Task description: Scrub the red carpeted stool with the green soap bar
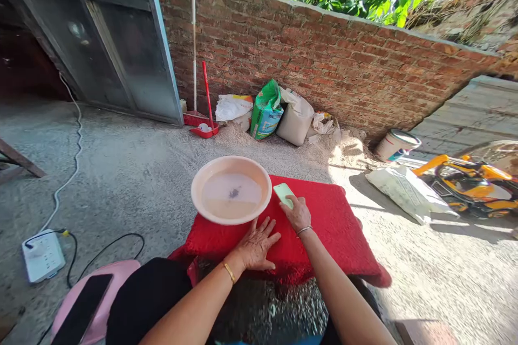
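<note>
Basin (230,165) overlaps red cloth (328,226) beside left hand (256,246).

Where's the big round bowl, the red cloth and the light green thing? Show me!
Big round bowl (232,166): head view, on its far inside wall.
Red cloth (335,221): head view, on a bare patch toward its right side.
Light green thing (283,193): head view, on its uncovered top.

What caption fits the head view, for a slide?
Left hand spread on red cloth near a basin; right hand holding a pale green block.

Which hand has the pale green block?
The right hand, wearing the silver bangle; the left hand, wearing the gold bracelet, rests on the red cloth.
</note>
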